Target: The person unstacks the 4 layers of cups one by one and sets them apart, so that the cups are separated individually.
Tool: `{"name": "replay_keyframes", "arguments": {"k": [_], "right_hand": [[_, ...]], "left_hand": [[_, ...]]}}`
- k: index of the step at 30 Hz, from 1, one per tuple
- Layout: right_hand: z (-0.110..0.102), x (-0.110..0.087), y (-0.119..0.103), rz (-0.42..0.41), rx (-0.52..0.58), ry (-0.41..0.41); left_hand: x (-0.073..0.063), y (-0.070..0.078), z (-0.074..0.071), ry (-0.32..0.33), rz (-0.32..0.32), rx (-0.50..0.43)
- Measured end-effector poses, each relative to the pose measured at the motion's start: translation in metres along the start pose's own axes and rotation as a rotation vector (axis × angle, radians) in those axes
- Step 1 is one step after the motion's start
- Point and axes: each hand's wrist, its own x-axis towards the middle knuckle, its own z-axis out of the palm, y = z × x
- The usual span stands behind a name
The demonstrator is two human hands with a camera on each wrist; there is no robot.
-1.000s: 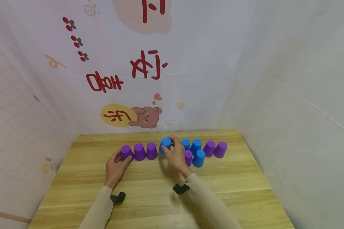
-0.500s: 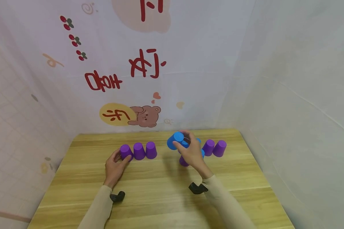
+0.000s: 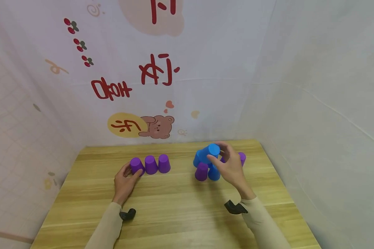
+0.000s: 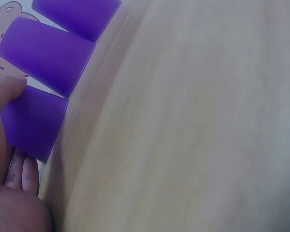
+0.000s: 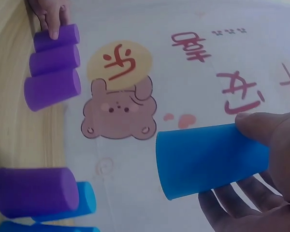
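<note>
My left hand (image 3: 123,183) grips the leftmost purple cup (image 3: 137,166), thumb on its near side and fingers around the left. That cup stands upside down on the table, first in a row with a second purple cup (image 3: 151,165) and a third purple cup (image 3: 164,164). My right hand (image 3: 231,166) holds a blue cup (image 5: 208,159) up in the air between thumb and fingers, its wide rim pointing down and left. Beneath it stand a purple cup (image 3: 201,172), a blue cup (image 3: 214,174) in front, and another blue cup (image 3: 196,159) behind, partly covered.
At the right, a purple cup (image 3: 242,158) shows behind my right hand, with another purple one mostly hidden. The wooden table (image 3: 174,211) ends at a printed cloth backdrop (image 3: 218,103). White cloth walls rise on both sides.
My right hand has lifted the blue cup from beside the left purple row and carried it right, over the other cups. My left hand has stayed on its purple cup.
</note>
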Motion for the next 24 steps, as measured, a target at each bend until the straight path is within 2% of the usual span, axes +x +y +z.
{"name": "replay_keyframes", "arguments": {"k": [9, 18, 24], "right_hand": [[-0.037, -0.015, 0.008, 0.04, -0.052, 0.038], [-0.07, -0.028, 0.031, 0.023, -0.117, 0.126], [-0.084, -0.035, 0.043, 0.067, -0.112, 0.17]], "left_hand": [[0.0, 0.001, -0.001, -0.011, -0.006, -0.015], [0.0, 0.0, -0.001, -0.005, -0.011, -0.02], [0.0, -0.002, 0.0, -0.004, -0.006, -0.026]]}}
